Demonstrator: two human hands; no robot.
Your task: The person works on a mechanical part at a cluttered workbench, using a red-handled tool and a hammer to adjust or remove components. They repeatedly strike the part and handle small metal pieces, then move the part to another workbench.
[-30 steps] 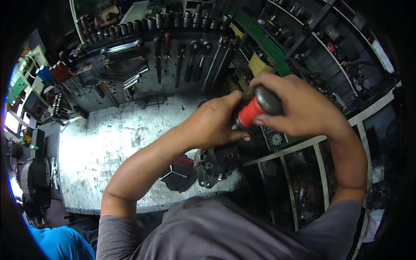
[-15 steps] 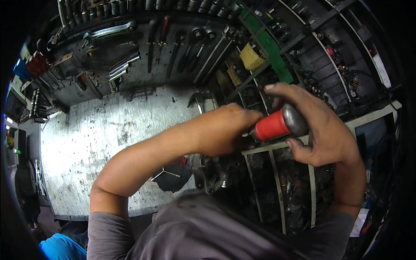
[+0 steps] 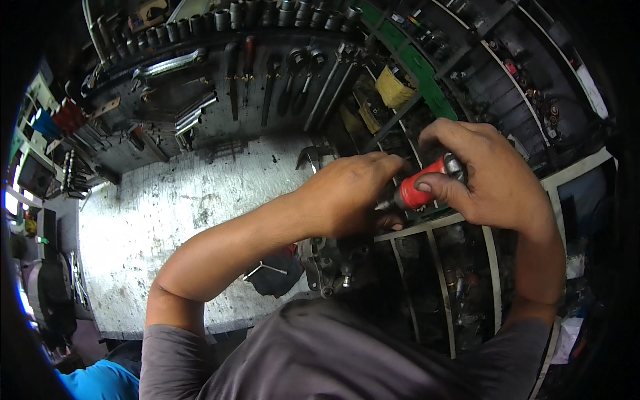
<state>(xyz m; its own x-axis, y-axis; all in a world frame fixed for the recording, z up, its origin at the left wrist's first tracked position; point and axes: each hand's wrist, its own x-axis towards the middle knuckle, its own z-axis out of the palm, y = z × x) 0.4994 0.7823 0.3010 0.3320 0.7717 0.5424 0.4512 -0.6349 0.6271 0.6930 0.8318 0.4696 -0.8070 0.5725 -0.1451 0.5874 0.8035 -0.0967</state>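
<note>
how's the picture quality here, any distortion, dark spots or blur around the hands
Head view: strong fisheye bend, with the shelf rails curving and black corners at the rim; the worn workbench is brightly lit, the shelves at right dim; the left hand and right hand on the red-handled tool look fairly sharp.

Left hand (image 3: pixel 347 193) curls knuckles-up, forearm stretched across; right hand (image 3: pixel 490 177) closes its grip, thumb pressed forward.

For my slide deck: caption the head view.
Right hand grips a red-handled tool, left hand at its tip, above a metal part on a worn workbench.
</note>
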